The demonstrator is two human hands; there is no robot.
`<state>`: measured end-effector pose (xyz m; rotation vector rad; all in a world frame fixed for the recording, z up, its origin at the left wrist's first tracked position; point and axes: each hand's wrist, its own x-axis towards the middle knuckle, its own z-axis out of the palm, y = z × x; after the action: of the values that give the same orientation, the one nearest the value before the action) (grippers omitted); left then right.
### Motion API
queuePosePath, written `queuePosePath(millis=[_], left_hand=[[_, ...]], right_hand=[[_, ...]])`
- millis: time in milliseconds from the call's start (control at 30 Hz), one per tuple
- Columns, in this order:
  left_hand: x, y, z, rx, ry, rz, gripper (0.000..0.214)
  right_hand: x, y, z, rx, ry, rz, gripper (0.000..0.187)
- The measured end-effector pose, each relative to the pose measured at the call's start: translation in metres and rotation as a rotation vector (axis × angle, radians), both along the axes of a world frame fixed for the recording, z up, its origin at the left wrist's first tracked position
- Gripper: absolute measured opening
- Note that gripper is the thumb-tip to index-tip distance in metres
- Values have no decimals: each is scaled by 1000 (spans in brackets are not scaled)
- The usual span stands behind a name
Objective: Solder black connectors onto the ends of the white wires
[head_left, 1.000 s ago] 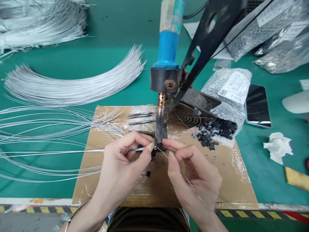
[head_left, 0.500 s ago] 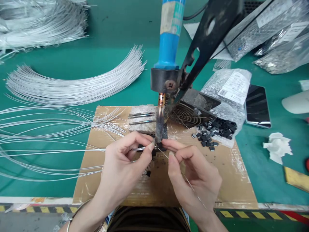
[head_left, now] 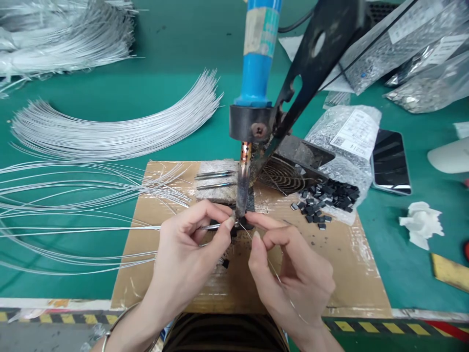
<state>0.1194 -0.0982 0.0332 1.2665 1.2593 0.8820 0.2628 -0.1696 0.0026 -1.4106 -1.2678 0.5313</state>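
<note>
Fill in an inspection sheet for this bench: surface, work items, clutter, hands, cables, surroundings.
Surface: green tabletop; speckled cardboard sheet under the hands.
Work items: soldering iron held pointing down by a black bracket; curved white wire bundle at left.
Clutter: loose black pieces against a plastic bag, phone, crumpled tissue, all at right.
Hands: left hand grips white wires beside the iron's tip; right hand pinches a thin strand; contact with the tip unclear.
Cables: black cable behind the iron.
Surroundings: yellow-black striping past the tabletop's near edge.

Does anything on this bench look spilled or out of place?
Some black parts lie scattered on the cardboard beside a bag, as if spilled. A crumpled tissue on the green table looks like litter.
</note>
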Motion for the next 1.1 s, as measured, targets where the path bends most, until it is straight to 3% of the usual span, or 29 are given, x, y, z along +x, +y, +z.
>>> queuePosePath(millis=[1100], left_hand=[[2,-1,-1,-1,-30,-4,15]], right_hand=[[0,3,2,36,-60,-17,20]])
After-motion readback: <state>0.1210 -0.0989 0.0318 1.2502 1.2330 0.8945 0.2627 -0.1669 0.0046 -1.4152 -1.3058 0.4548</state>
